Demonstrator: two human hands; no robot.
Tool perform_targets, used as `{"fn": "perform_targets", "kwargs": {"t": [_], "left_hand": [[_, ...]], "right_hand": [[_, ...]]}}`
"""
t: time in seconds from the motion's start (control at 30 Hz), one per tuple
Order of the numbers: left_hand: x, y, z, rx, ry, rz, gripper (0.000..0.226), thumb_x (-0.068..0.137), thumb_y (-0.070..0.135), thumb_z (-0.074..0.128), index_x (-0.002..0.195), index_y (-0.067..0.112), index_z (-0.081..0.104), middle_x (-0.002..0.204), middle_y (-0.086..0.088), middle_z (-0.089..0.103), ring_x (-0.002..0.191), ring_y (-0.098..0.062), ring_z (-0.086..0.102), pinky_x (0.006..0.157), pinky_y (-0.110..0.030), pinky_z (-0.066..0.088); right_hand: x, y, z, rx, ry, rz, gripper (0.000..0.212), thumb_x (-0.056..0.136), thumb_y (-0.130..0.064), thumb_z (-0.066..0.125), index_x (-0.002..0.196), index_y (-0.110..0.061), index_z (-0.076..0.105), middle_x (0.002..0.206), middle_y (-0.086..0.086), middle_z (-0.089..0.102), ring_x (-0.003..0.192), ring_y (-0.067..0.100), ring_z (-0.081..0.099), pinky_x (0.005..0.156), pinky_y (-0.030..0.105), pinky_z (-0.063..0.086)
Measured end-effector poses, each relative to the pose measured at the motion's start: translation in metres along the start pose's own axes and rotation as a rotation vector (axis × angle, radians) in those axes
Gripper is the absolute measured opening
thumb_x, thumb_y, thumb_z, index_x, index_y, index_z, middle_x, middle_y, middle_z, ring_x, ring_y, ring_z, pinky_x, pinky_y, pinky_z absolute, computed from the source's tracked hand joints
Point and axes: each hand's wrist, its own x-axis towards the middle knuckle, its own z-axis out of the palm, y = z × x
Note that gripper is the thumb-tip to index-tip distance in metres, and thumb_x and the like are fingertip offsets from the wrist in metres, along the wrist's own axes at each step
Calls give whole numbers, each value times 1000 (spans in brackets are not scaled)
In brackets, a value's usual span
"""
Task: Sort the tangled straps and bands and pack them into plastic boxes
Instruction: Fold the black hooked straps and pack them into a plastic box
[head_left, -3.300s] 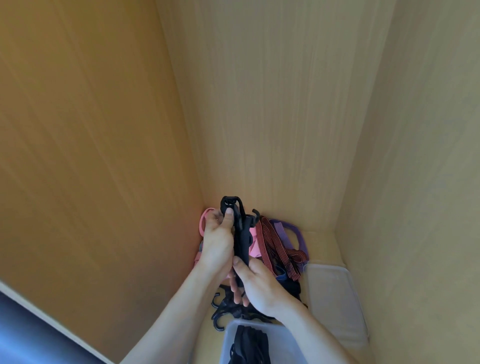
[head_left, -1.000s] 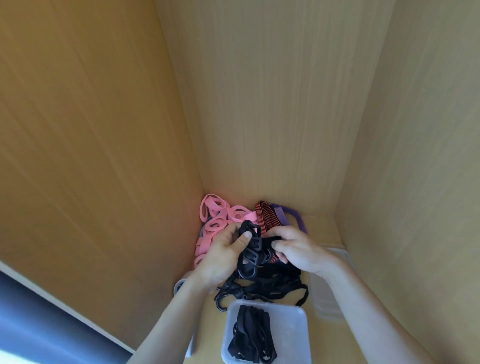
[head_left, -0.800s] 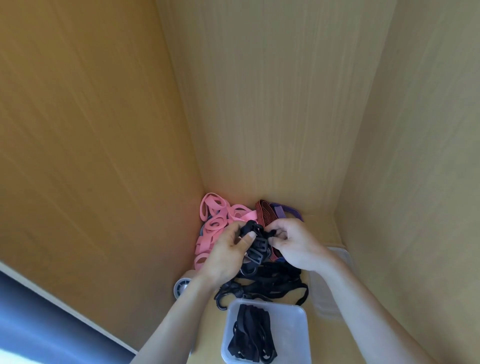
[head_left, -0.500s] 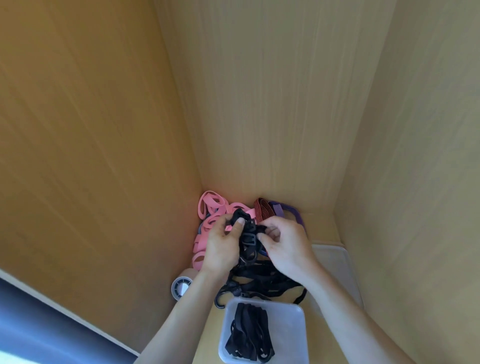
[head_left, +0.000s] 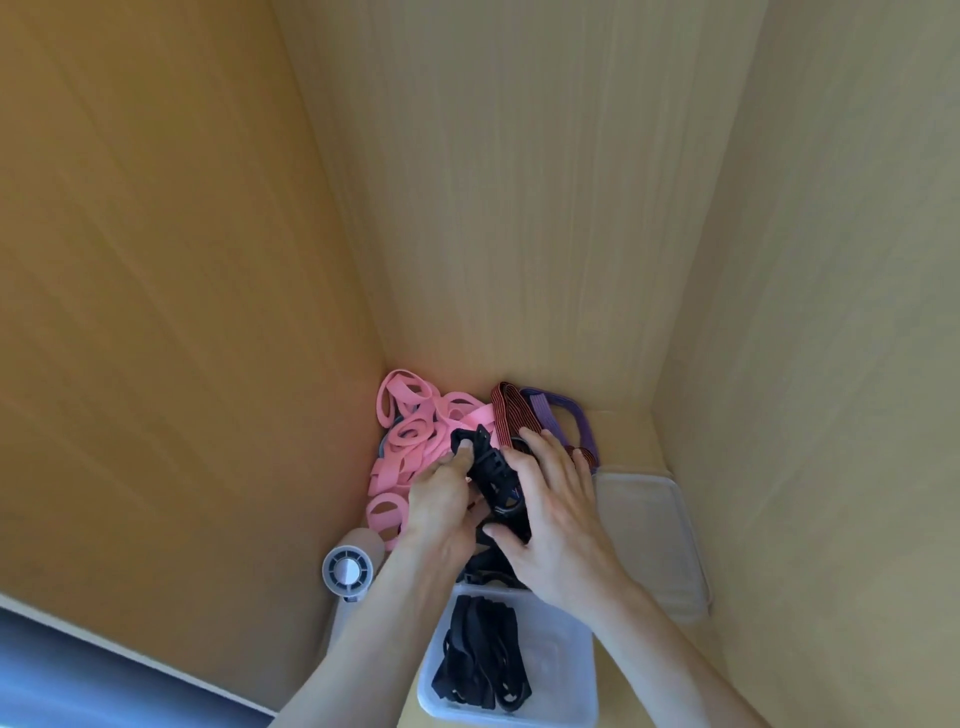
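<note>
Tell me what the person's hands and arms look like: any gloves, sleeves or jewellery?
Nothing is worn on them. The left hand and the right hand have no gloves, and no rings, watch or bracelet show. The forearms are uncovered too, with no sleeve in view.

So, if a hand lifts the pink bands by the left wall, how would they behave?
The pink bands probably flop: thin flat loops lie curled and slumped. Likely light, being mostly hollow loops. They may lift as a clump, since loops overlap.

Single head-worn view, looking steeply down, close above shelf corner
</note>
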Motion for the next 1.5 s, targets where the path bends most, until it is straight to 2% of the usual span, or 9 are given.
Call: {"fn": "perform_targets", "kwargs": {"t": [0.23,0.5,0.7,0.8,0.9,1.03,1.13,1.23,1.5], "left_hand": [[-3,-8,1,143,1,-26,27,99,22,62,113,1,70,98,-17,76,86,-31,75,74,-38,61],[-6,-18,-15,440,34,104,39,88,28,77,111,4,57,114,-18,72,92,-38,73,88,-51,59],[-11,-27,-27,672,-62,192,30,89,31,75,94,7,59,93,-16,75,67,-13,69,59,-21,54],[-10,-30,-33,791,-142,245,26,90,34,73,95,12,59,92,-13,75,71,-16,71,62,-27,55],[-10,-35,-39,909,-217,252,23,92,41,69,96,21,58,87,-10,74,72,-21,70,72,-40,57],[-12,-35,-48,1045,-265,310,20,92,50,63,93,31,60,79,1,72,65,-4,63,66,-25,50],[-16,-34,-59,1000,-300,367,9,96,37,63,99,29,61,92,11,69,83,5,65,71,-12,51],[-24,-38,-79,1013,-315,445,13,95,21,64,106,27,62,103,17,68,101,0,62,92,-25,52],[-27,-73,-122,1231,-578,708,64,88,41,63,147,26,44,159,12,33,151,-3,17,123,-30,19]], "right_hand": [[-11,18,-6,195,78,-53,57,88,-5,65,141,-20,50,147,-5,40,130,12,47,102,14,39],[-40,22,-3,167,115,-23,42,89,-13,69,130,-17,60,129,-6,54,110,12,59,87,28,54],[-66,17,5,203,94,59,42,89,-10,70,129,-15,62,130,-10,57,110,7,59,92,23,53],[-80,13,9,178,88,82,40,87,-12,73,126,-16,62,123,-12,60,105,3,58,94,5,40],[-93,10,15,162,95,112,39,88,-14,73,126,-15,63,124,-10,61,106,8,62,93,16,49],[-107,7,19,130,112,136,41,86,-12,75,125,-14,65,122,-9,63,106,9,63,91,22,53],[-119,7,18,90,119,171,39,85,-12,75,123,-15,66,120,-11,64,100,6,63,85,14,48],[-132,6,16,47,114,210,40,86,-13,74,124,-20,64,121,-15,63,98,4,62,84,11,45],[-156,-3,30,-152,179,278,45,77,1,81,121,-6,71,122,3,68,99,24,66,87,40,58]]}}
